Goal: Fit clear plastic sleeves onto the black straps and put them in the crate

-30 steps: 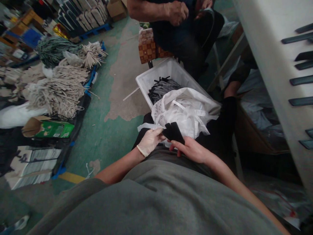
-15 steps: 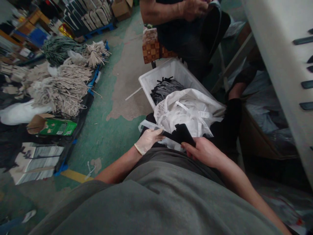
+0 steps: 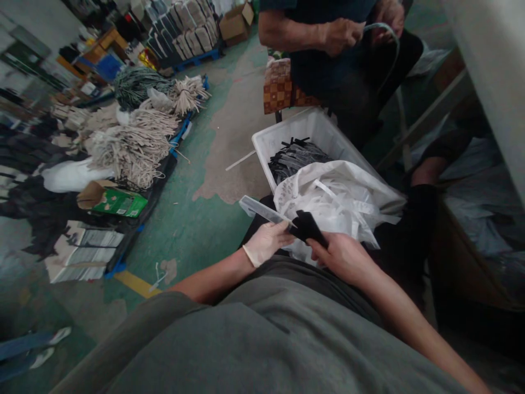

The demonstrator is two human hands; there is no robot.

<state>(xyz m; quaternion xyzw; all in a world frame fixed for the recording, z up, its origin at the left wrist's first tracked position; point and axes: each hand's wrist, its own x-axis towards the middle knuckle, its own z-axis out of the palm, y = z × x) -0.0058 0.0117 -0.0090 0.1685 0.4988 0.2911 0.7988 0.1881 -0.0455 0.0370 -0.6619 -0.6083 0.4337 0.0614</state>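
Observation:
My left hand, in a pale thin glove, is closed on a translucent plastic strip that sticks out to the upper left. My bare right hand grips a small bundle of flat black strips, thumb on top. The two hands are close together over my lap, and the left fingertips reach the lower left end of the black strips; whether they pinch one is unclear. Just beyond the hands lies an open white bag filled with loose translucent white strips.
A white plastic bin behind the bag holds many black strips. Across from me another person's hands handle a thin cord. A pallet at left carries beige cord bundles and a green box. A pale table borders the right.
The view has swung, shifting the surroundings rightward. A black length stretched between my hands is now mostly out of sight, and the translucent strip points out straighter. The other person's hands have moved apart.

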